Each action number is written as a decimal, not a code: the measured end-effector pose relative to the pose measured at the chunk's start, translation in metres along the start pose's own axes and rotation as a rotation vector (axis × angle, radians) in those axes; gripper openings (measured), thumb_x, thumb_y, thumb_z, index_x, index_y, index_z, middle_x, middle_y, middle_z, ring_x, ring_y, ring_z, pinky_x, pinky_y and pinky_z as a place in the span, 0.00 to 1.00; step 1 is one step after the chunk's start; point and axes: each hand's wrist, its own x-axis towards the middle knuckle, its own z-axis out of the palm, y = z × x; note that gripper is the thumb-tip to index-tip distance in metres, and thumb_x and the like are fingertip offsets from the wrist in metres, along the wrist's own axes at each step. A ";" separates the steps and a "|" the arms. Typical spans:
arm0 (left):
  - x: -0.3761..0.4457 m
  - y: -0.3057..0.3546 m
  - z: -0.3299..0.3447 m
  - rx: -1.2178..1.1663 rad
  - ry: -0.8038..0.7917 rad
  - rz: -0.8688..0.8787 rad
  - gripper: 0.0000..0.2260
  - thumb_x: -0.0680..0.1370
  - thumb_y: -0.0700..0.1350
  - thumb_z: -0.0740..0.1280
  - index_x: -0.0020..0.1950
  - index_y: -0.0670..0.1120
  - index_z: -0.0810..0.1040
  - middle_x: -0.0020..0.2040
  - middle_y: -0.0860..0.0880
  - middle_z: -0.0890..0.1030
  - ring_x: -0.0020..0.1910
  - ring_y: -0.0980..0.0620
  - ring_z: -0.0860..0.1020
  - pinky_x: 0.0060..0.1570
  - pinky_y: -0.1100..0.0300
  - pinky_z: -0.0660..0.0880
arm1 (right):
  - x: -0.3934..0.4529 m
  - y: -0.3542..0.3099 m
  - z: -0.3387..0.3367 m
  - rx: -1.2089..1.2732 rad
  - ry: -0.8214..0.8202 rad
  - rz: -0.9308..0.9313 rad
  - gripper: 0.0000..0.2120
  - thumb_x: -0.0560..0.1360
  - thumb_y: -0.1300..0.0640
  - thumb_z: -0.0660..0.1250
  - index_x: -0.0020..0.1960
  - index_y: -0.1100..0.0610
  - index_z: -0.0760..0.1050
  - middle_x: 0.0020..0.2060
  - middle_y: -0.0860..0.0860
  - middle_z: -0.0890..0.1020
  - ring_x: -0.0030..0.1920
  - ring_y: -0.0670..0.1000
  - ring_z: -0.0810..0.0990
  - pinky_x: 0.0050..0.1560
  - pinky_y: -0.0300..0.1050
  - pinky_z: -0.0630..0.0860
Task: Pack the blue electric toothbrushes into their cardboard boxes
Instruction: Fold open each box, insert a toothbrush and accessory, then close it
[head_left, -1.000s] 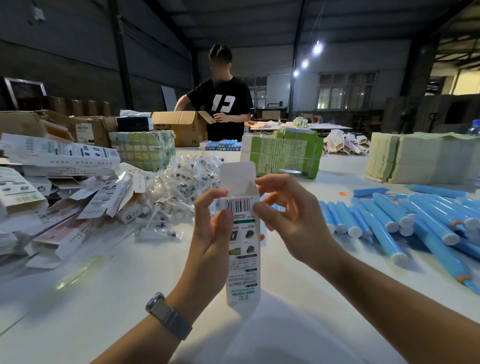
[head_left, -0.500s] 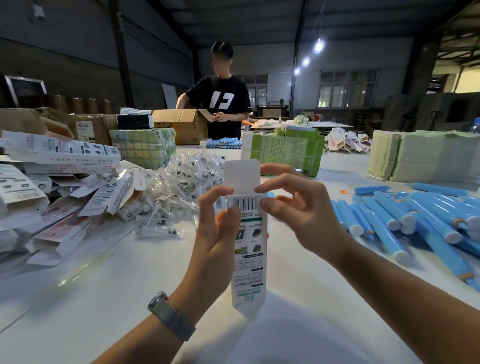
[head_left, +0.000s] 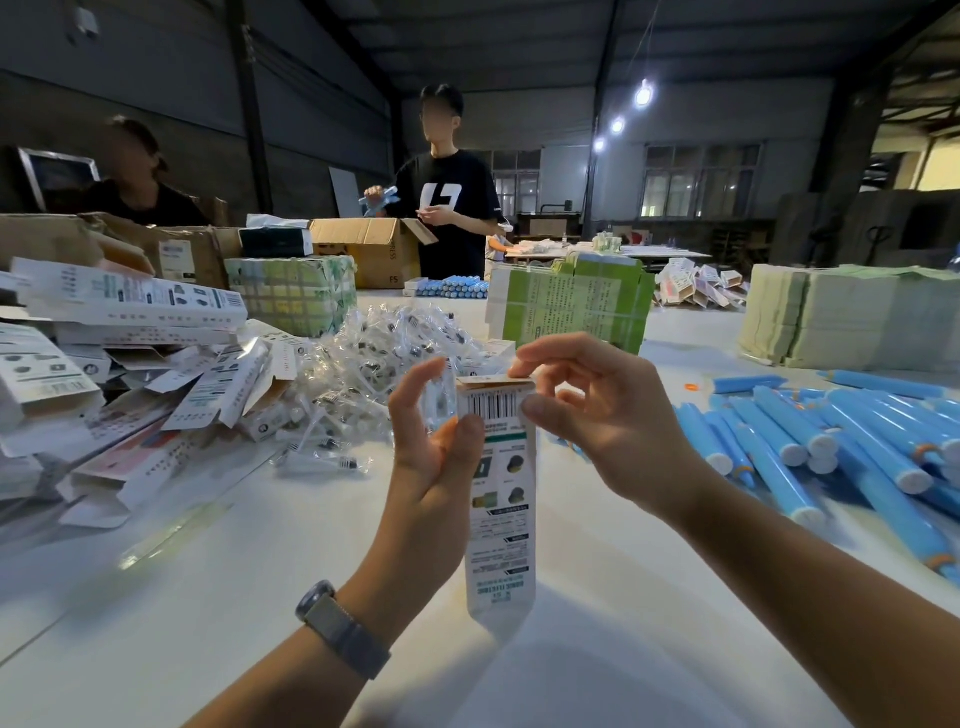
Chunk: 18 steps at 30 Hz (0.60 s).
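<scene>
Cardboard box (head_left: 501, 499), printed white, held upright above the bench (head_left: 218, 597) at centre frame; long axis vertical, barcode end up, lower end hanging free of the surface. The top flap (head_left: 496, 383) lies folded nearly flat over the mouth. Left hand (head_left: 434, 457): grip clamped on the box's left edge, thumb across the printed face just below the barcode, fingers raised behind. Right hand (head_left: 587, 410): grip pinching the upper right corner, forefinger tip on the flap, thumb against the side wall. Both hands sit at the box's upper end, the right one nearer the flap, so the closing press probably falls to it, directed downward along the long axis. Whether a toothbrush is inside cannot be told. Loose blue toothbrushes (head_left: 831, 447) lie in a heap on the bench to the right, near the right forearm, long axes running diagonally. Flat boxes (head_left: 130, 332) and clear sachets (head_left: 363, 364) are piled to the left. Open bench lies below and toward the viewer.
</scene>
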 end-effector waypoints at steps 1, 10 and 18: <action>0.000 0.000 0.000 0.019 -0.010 0.004 0.14 0.80 0.49 0.58 0.58 0.70 0.67 0.50 0.44 0.83 0.46 0.37 0.82 0.45 0.45 0.82 | 0.000 0.000 0.000 -0.024 -0.012 -0.008 0.10 0.71 0.62 0.71 0.51 0.52 0.80 0.47 0.48 0.82 0.41 0.53 0.74 0.43 0.55 0.75; 0.001 0.000 -0.001 0.002 -0.035 -0.007 0.11 0.80 0.48 0.57 0.56 0.66 0.68 0.47 0.50 0.84 0.44 0.48 0.83 0.42 0.56 0.80 | -0.001 0.002 -0.001 -0.138 -0.056 -0.049 0.07 0.75 0.60 0.68 0.49 0.50 0.80 0.52 0.51 0.81 0.54 0.56 0.78 0.46 0.55 0.78; 0.000 0.002 0.000 0.014 -0.048 0.007 0.11 0.80 0.49 0.58 0.56 0.66 0.68 0.47 0.51 0.83 0.43 0.50 0.83 0.40 0.57 0.80 | -0.003 -0.002 0.000 -0.089 -0.049 -0.015 0.05 0.75 0.58 0.69 0.49 0.53 0.81 0.53 0.52 0.82 0.55 0.55 0.80 0.51 0.58 0.81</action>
